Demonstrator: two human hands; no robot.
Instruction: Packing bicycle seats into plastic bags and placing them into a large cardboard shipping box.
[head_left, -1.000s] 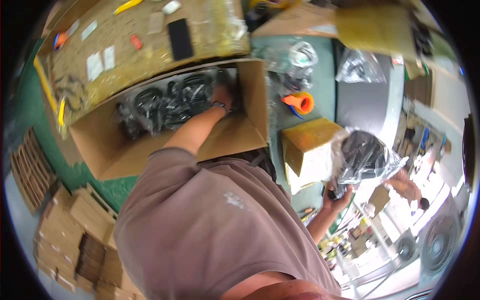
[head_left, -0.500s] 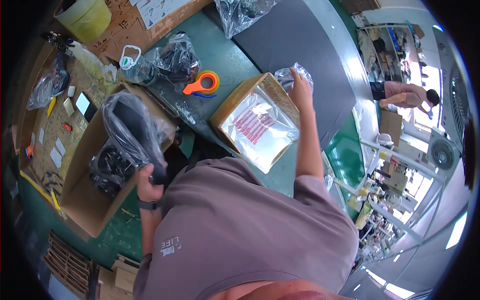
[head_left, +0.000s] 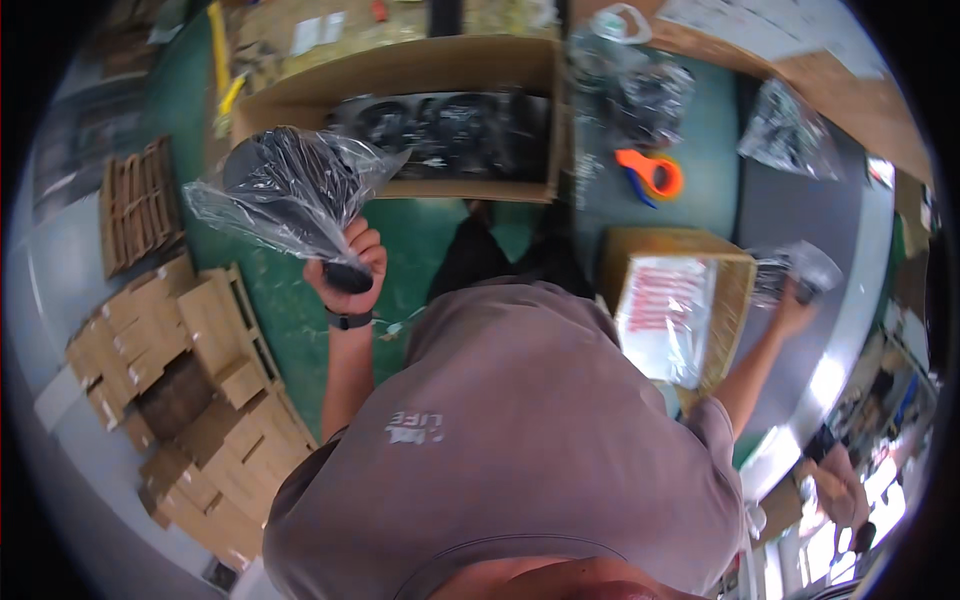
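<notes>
My left hand (head_left: 350, 268) is raised over the floor at the left, closed round the narrow end of a long black item in a clear plastic bag (head_left: 290, 190). What the item is, I cannot tell. Out to the right, my right hand (head_left: 795, 308) grips another clear plastic bag (head_left: 808, 265) with something dark in it, lying on the grey surface; its fingers are partly hidden. Between that hand and my body stands a smaller carton (head_left: 735, 320) with a silvery, red-printed sheet (head_left: 665, 305) across its opening. Ahead, an open long carton (head_left: 400, 75) holds several black bagged items (head_left: 450, 125).
On the green table sit an orange tape dispenser (head_left: 665, 178), a bagged dark item (head_left: 650, 105) and a clear bottle (head_left: 605, 50). Another clear bag (head_left: 790, 130) lies on the grey mat (head_left: 765, 210). Stacked cartons (head_left: 220, 420) fill the floor at left. A person (head_left: 840, 485) is far right.
My view has turned to the left. My left hand has swung the bagged black item away from the long carton, out to the left. My right hand stays at the bag on the grey surface.
</notes>
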